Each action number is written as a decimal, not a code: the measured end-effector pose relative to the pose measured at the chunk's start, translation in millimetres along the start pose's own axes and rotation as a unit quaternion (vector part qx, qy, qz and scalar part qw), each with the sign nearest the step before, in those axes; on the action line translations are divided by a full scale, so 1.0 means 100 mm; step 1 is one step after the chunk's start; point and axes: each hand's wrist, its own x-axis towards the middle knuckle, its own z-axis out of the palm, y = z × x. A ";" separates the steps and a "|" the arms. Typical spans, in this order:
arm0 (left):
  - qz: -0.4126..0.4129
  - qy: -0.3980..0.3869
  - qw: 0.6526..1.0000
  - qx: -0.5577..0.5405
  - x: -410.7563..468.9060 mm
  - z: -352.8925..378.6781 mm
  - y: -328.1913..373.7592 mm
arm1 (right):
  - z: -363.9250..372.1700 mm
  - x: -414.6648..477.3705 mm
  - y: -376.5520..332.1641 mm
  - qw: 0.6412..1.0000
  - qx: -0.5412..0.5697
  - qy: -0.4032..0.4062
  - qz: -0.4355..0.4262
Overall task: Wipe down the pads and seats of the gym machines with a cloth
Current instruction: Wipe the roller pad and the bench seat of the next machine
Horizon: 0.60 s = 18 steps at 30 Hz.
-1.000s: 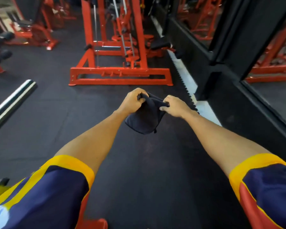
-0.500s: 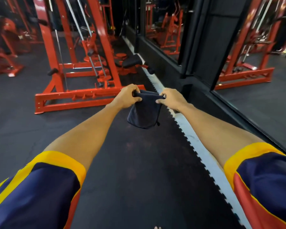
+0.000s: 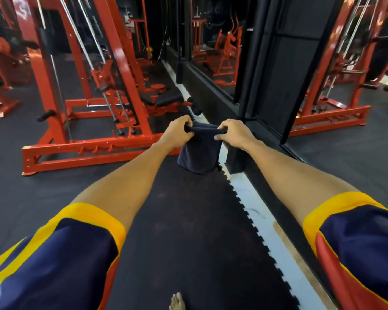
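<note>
Cloth held up, no pad touched.
The cloth (image 3: 199, 151) hangs folded above the floor (image 3: 188, 220), left hand (image 3: 177, 134) and right hand (image 3: 235, 133) each with a grip closed on its top edge. The black seat pad (image 3: 168, 98) on the red machine (image 3: 87, 153) sits well apart, so wiping there looks yet to start. White lettering on a red upright (image 3: 23, 10) is unreadable.

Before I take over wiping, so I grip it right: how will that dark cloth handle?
Probably floppy: the cloth sags in a fold below where the left hand and right hand grip its top edge. Likely light: held up without visible strain.
</note>
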 end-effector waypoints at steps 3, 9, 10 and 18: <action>0.008 0.011 1.000 -0.008 0.61 0.24 -0.10 | -0.04 0.53 0.31 1.000 0.001 0.019 0.005; 0.014 0.004 1.000 -0.022 1.87 0.66 -0.35 | -0.21 1.58 0.85 0.999 0.013 0.044 0.026; 0.016 -0.003 0.999 -0.030 2.16 0.73 -0.38 | -0.27 1.80 0.95 0.998 0.017 0.047 0.033; 0.008 -0.021 0.999 -0.037 3.62 1.24 -0.62 | -0.46 3.06 1.62 0.996 0.025 0.063 0.053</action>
